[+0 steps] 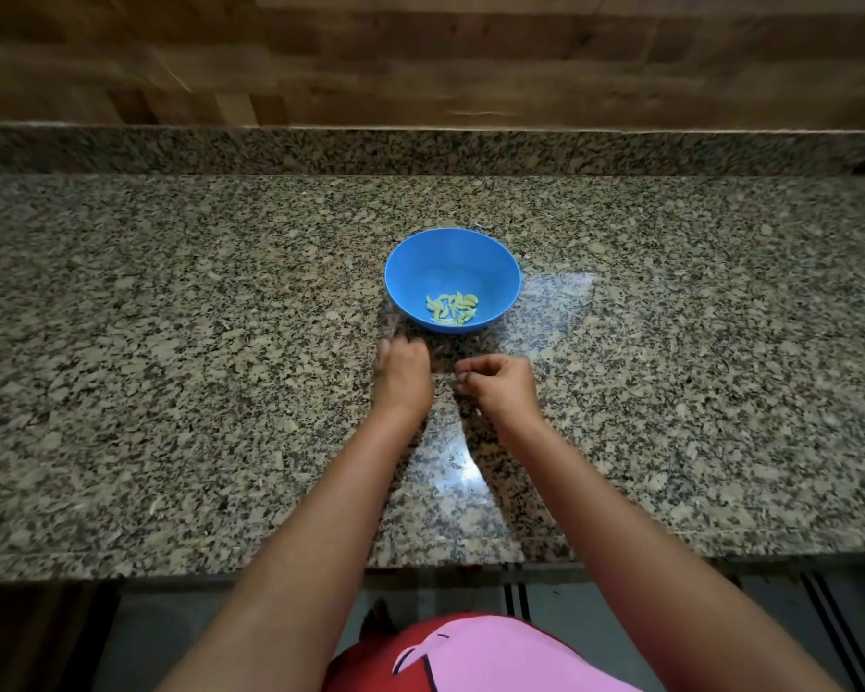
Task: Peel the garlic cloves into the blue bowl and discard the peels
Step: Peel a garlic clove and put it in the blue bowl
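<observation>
A blue bowl [453, 264] stands in the middle of the granite counter, with several pale yellow peeled garlic cloves [451, 308] lying in its bottom. Just in front of the bowl, my left hand [401, 374] rests on the counter with its fingers curled downward onto the surface; what lies under them is hidden. To its right, my right hand [500, 384] hovers low with fingertips and thumb drawn together as if pinching something small, too tiny to make out. Thin peel scraps are hard to tell apart from the speckled stone.
The speckled granite counter [171, 367] stretches wide to both sides, with a raised granite ledge [420, 152] and a wooden wall behind it. The counter's front edge [171, 571] runs just below my forearms.
</observation>
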